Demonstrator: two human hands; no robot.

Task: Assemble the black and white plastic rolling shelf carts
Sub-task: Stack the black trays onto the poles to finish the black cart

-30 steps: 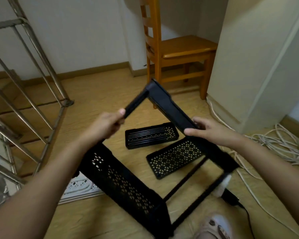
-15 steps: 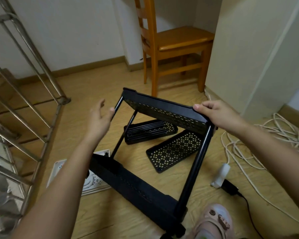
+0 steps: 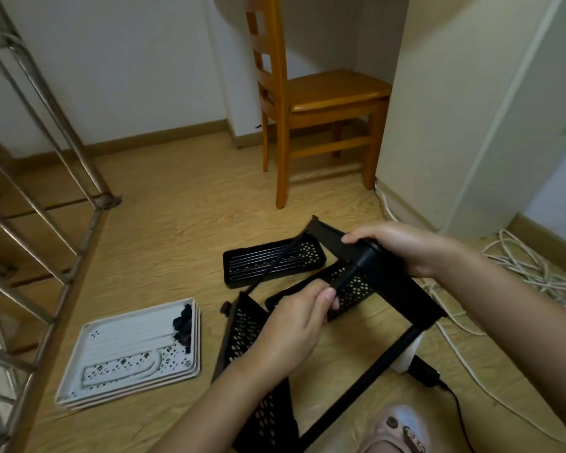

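Head view: wood-grain floor (image 3: 177,223), chair (image 3: 314,103) by white wall (image 3: 128,67); left hand (image 3: 291,328) pinches a black pole (image 3: 347,279), right hand (image 3: 402,248) grips the black shelf (image 3: 402,295).

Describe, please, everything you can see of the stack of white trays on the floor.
The stack of white trays lies flat on the wooden floor, left of the black cart frame and apart from it. It looks like about three matching rectangular plastic shelves with rounded corners, nested evenly. The top one has raised ribs and small patterned perforations along its near edge. A cluster of small black parts, possibly casters, rests on its right side. Neither hand touches it.
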